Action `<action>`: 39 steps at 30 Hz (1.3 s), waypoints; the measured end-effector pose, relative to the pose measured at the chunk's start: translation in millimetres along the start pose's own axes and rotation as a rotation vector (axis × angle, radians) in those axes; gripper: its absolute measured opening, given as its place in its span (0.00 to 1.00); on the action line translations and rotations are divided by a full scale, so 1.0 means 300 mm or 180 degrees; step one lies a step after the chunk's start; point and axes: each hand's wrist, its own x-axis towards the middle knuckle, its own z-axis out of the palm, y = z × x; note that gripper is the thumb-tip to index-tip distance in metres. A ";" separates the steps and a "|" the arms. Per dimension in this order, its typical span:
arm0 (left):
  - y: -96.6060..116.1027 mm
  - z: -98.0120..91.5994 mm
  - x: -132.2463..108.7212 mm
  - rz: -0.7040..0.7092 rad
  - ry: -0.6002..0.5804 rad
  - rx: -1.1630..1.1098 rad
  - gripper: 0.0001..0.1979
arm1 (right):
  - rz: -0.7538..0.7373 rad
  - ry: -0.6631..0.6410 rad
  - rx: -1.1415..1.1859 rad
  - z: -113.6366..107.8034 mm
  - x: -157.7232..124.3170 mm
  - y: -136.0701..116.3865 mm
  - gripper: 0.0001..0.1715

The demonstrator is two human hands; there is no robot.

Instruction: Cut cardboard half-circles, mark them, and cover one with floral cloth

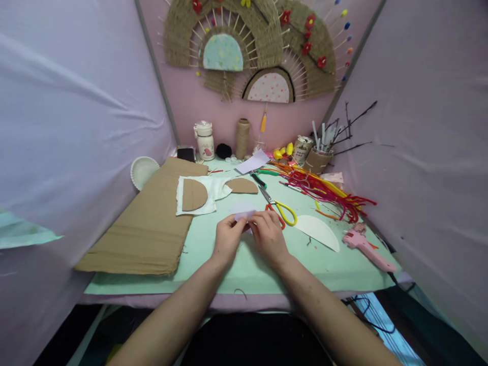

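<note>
A small piece of pale purple paper point(244, 215) is pinched between my two hands above the mint tablecloth. My left hand point(227, 235) grips its left side, and my right hand point(267, 235) closes on its right side, the fingertips of both nearly meeting. Just beyond my right hand lie scissors with red and yellow handles point(286, 213). To the right rests a white half-round sheet point(319, 232). Behind my left hand, a cardboard half-round point(194, 195) sits on white cloth point(210, 207), near a second cardboard half-round point(244, 186).
Large brown cardboard point(148, 223) covers the left side. Pipe cleaners point(320, 189) and a pink glue gun point(368, 248) lie at right. At the back stand a white bottle point(205, 142), twine spool point(242, 138) and a holder with sticks point(317, 160).
</note>
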 end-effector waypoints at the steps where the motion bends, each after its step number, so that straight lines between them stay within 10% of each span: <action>1: 0.001 0.003 -0.002 -0.0028 -0.0027 -0.0047 0.10 | 0.0044 -0.0017 0.0038 0.000 0.000 0.002 0.09; 19: -0.003 0.014 -0.020 0.0107 -0.0308 0.0434 0.14 | 0.0661 0.0090 0.0244 -0.003 -0.007 0.006 0.08; 33: 0.016 -0.008 0.006 -0.0552 0.0002 -0.0331 0.14 | 0.0012 -0.0030 0.0018 -0.022 -0.014 0.004 0.06; 39: 0.033 -0.002 -0.010 -0.0447 -0.0508 -0.0537 0.17 | 0.1511 0.0655 0.1477 -0.031 0.000 0.012 0.05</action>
